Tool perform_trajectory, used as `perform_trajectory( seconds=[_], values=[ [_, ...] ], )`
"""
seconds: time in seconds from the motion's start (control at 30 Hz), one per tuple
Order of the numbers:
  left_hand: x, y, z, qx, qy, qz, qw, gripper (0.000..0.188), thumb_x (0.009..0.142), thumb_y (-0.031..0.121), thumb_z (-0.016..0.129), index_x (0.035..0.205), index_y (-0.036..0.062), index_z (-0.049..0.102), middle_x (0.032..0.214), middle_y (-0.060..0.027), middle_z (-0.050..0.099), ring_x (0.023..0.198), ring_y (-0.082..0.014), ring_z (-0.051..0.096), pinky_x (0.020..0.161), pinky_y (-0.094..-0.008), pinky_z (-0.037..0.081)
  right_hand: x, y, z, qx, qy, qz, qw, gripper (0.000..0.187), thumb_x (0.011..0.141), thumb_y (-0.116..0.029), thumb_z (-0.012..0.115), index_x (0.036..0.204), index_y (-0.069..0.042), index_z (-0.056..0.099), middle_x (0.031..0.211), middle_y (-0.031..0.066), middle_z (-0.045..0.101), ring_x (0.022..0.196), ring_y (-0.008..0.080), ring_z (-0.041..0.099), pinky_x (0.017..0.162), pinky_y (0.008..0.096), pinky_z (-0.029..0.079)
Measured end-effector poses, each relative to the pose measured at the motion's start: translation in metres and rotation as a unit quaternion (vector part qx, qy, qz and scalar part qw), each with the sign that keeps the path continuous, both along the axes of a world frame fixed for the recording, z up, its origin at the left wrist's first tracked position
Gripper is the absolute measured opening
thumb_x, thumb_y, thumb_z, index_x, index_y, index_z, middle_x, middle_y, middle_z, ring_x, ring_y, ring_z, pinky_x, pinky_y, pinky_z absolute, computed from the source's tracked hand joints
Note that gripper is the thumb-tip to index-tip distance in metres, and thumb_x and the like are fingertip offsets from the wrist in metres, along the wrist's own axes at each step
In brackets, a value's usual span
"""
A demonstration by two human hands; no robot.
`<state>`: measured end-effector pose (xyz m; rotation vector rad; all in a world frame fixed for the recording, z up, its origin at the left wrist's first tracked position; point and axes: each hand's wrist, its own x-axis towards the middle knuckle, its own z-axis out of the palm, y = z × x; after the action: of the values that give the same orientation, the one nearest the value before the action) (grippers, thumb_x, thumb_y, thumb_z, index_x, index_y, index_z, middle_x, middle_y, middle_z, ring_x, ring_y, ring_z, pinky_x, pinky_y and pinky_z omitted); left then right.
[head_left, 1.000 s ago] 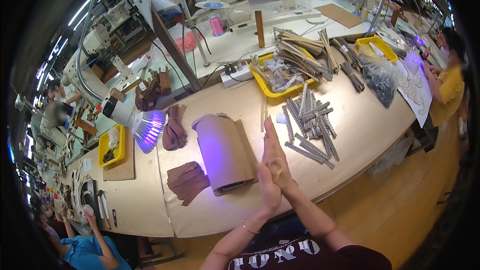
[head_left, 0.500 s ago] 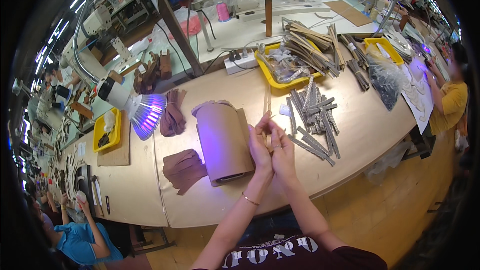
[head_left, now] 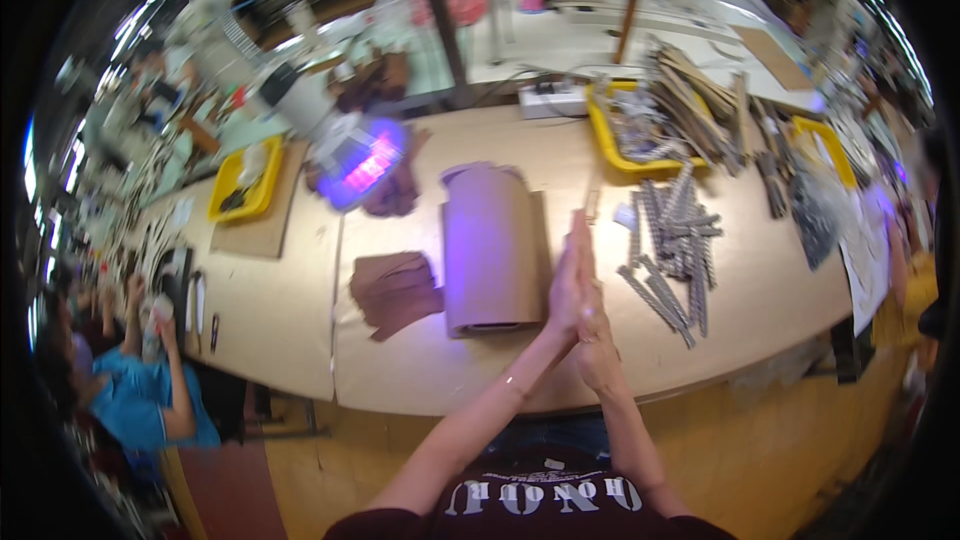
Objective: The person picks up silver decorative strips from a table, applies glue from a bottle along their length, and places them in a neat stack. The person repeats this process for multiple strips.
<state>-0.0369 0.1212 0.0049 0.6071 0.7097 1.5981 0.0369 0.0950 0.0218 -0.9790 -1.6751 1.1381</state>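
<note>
My left hand (head_left: 567, 285) and my right hand (head_left: 597, 345) are pressed palm to palm over the front of the table, fingers straight and pointing away from me. A thin tan strip (head_left: 592, 204) shows just beyond the fingertips and seems to run in between the palms; the rest of it is hidden. Left of my hands stands a curved, tan-covered block (head_left: 492, 250), close to my left fingers. To the right lies a loose pile of grey braided strips (head_left: 680, 230), with a small pale piece (head_left: 625, 215) beside it.
Brown strips lie in a stack (head_left: 395, 290) left of the block, under a lit lamp (head_left: 365, 162). A yellow tray (head_left: 606, 145) with braided pieces and strip bundles (head_left: 700, 100) stand farther back. Another yellow tray (head_left: 262, 195) sits at left. A person in blue (head_left: 140, 390) works there.
My fingers, curled around the thin strip before, are now straightened with the palms pressed together. The view has shifted, so the table things appear farther right.
</note>
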Motion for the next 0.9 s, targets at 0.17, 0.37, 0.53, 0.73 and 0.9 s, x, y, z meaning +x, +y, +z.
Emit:
perform_trajectory(
  seconds=[0.17,0.37,0.53,0.73,0.9],
  values=[
    [0.009,-0.022,0.009,0.019,0.342,-0.054,0.938,0.056,0.105,0.033,0.022,0.152,0.0048,0.014,0.156,-0.0164,0.021,0.144,-0.0302,0.021,0.117,-0.0356,0.015,-0.004,0.006,0.020,-0.055,0.113,-0.072,0.989,0.060,0.104,-0.036,0.028,0.152,-0.005,0.013,0.159,0.0130,0.013,0.146,0.0287,0.014,0.119,0.0381,0.011],
    [0.022,-0.051,0.038,0.012,0.205,-0.049,0.977,0.055,0.105,0.031,0.024,0.150,-0.0012,0.020,0.156,-0.0150,0.021,0.145,-0.0257,0.015,0.117,-0.0342,0.011,-0.002,0.035,0.032,-0.031,0.160,-0.077,0.984,0.055,0.104,-0.028,0.029,0.151,-0.003,0.016,0.157,0.0131,0.018,0.145,0.0251,0.018,0.119,0.0374,0.013],
    [-0.014,-0.028,0.041,0.042,0.171,0.017,0.984,0.062,0.104,0.038,0.022,0.151,-0.0007,0.010,0.159,-0.0101,0.015,0.145,-0.0226,0.014,0.118,-0.0323,0.009,-0.020,-0.028,0.035,0.016,0.069,0.021,0.997,0.062,0.104,-0.039,0.025,0.152,-0.003,0.010,0.158,0.0139,0.015,0.146,0.0249,0.014,0.118,0.0356,0.012],
    [-0.008,-0.038,0.055,0.138,0.321,0.021,0.937,0.071,0.101,0.052,0.012,0.152,0.0016,0.011,0.160,-0.0112,0.008,0.147,-0.0255,0.006,0.118,-0.0380,0.006,-0.027,0.007,0.048,-0.158,0.270,-0.035,0.949,0.070,0.103,-0.046,0.024,0.152,-0.001,0.000,0.159,0.0189,0.006,0.147,0.0309,0.005,0.118,0.0364,0.007],
    [-0.011,-0.056,0.066,0.081,0.284,0.063,0.953,0.077,0.100,0.056,0.008,0.148,-0.0022,0.025,0.157,-0.0153,0.020,0.146,-0.0289,0.012,0.118,-0.0391,0.005,-0.048,0.016,0.044,-0.025,0.216,-0.026,0.976,0.067,0.104,-0.039,0.028,0.152,-0.003,0.001,0.159,0.0193,0.004,0.147,0.0298,0.004,0.118,0.0377,0.006]
  ],
)
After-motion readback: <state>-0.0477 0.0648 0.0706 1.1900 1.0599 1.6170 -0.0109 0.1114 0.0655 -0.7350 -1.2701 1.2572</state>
